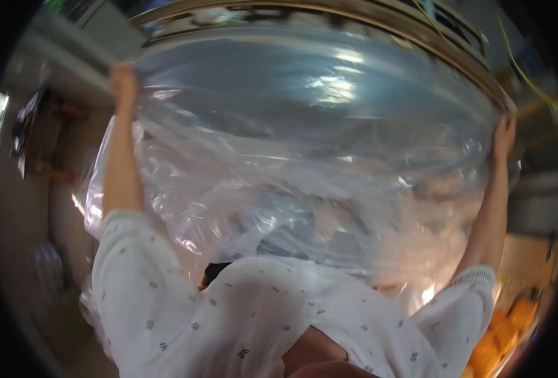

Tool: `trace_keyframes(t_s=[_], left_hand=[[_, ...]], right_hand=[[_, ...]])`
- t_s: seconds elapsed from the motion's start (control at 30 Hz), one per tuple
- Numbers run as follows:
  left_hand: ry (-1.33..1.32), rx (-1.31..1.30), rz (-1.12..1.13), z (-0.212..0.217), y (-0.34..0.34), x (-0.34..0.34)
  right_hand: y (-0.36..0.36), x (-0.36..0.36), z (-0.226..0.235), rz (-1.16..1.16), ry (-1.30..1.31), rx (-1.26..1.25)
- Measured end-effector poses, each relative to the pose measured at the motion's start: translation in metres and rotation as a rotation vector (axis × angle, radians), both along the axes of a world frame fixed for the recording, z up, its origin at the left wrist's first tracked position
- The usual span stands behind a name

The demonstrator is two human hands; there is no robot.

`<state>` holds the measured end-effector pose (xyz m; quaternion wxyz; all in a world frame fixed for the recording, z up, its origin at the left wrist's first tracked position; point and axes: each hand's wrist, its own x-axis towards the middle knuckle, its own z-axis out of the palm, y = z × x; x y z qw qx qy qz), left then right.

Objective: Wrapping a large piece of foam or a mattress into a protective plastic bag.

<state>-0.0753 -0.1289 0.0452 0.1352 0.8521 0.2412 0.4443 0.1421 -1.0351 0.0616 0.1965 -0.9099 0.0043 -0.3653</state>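
A large sheet of clear plastic film (279,135) stretches across the view between my two raised arms. My left hand (124,85) is closed on its edge at the upper left. At the right, my right hand (506,133) grips the opposite end of that edge. Between the hands the film's upper part is pulled fairly smooth and shines in the light. Lower down it hangs in loose wrinkles in front of my body, and some of it bunches outside my left forearm. My fingers are small and slightly blurred.
Along the far side, just past the film's upper edge, runs a long brown frame (348,11). A yellow cord (524,70) hangs at the upper right. Orange material (502,334) lies at the lower right. A brown wooden piece of furniture (58,142) stands at the left.
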Motion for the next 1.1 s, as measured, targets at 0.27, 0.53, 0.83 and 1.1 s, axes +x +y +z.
trace_keyframes(t_s=[0.27, 0.53, 0.83, 1.1], left_hand=[[-0.222, -0.548, -0.191, -0.029, -0.006, 0.073], [-0.177, -0.602, -0.176, -0.013, -0.019, 0.097], [-0.239, -0.303, 0.065, -0.033, 0.006, 0.115], [-0.483, -0.865, -0.133, -0.033, 0.03, 0.095]], right_hand=[[-0.023, 0.033, -0.067, 0.119, 0.074, 0.351], [-0.004, 0.039, -0.053, -0.065, 0.09, 0.22], [-0.021, 0.048, -0.055, -0.168, -0.016, 0.099], [-0.006, 0.039, -0.035, -0.184, 0.051, 0.366]])
